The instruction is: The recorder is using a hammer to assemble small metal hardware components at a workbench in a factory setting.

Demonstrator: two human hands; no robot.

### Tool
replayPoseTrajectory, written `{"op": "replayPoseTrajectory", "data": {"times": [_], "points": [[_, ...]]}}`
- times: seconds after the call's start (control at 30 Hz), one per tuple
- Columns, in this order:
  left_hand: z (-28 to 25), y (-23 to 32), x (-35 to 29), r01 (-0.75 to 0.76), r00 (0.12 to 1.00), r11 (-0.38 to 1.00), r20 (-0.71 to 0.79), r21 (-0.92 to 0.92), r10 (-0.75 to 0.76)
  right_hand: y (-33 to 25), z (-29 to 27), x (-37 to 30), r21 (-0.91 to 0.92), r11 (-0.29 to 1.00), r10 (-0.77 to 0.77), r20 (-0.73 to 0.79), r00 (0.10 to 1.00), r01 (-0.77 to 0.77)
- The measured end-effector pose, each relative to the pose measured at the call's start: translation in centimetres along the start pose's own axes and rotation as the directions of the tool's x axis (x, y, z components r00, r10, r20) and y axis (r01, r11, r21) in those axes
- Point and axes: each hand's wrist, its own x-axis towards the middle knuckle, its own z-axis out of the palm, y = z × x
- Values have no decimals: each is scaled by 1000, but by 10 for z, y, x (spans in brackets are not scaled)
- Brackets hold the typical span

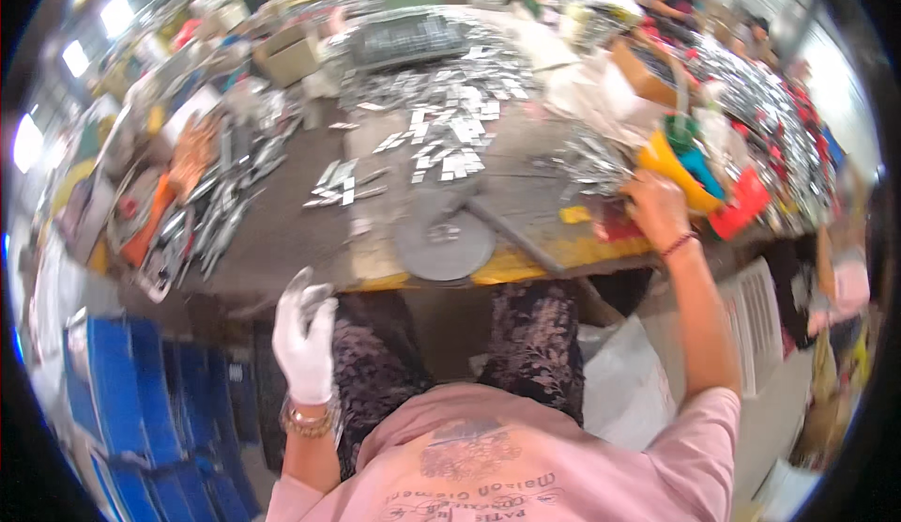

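Right of centre, the person's bare right hand point(660, 205) reaches beside a yellow bowl point(683, 182) and loose metal strips point(591, 167); whether it pinches any cannot be told. The gloved left hand point(306, 336), fingers loosely spread and bent, hangs lower left, near the edge of the surface point(282, 240). A hammer point(507, 229) lies at centre across a round metal disc point(422, 252).

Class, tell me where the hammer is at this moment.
In the head view, the hammer lies near the middle of the table's front edge, its head overlapping the round disc, its handle slanting down to the right.
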Motion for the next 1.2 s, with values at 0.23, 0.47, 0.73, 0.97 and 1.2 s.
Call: {"op": "replayPoseTrajectory", "data": {"times": [0.23,0.47,0.73,0.97,1.2], "points": [[-25,3,53,37,997,988,55,153,-45,-19,-17,19,68,996,50,91,995,-56],[4,-40,144,-397,918,749,236,530,319,-155,-45,20,966,96,341,194,920,-239],[6,-22,166,-457,864,634,479,623,152,-231,-29,19,921,184,36,343,939,-343],[34,23,98,335,869,909,453,-249,-196,-232,-44,19,742,668,-77,-5,997,56],[82,22,59,61,879,998,473,22,-64,-236,-40,20,539,819,-143,-140,980,196]]}}
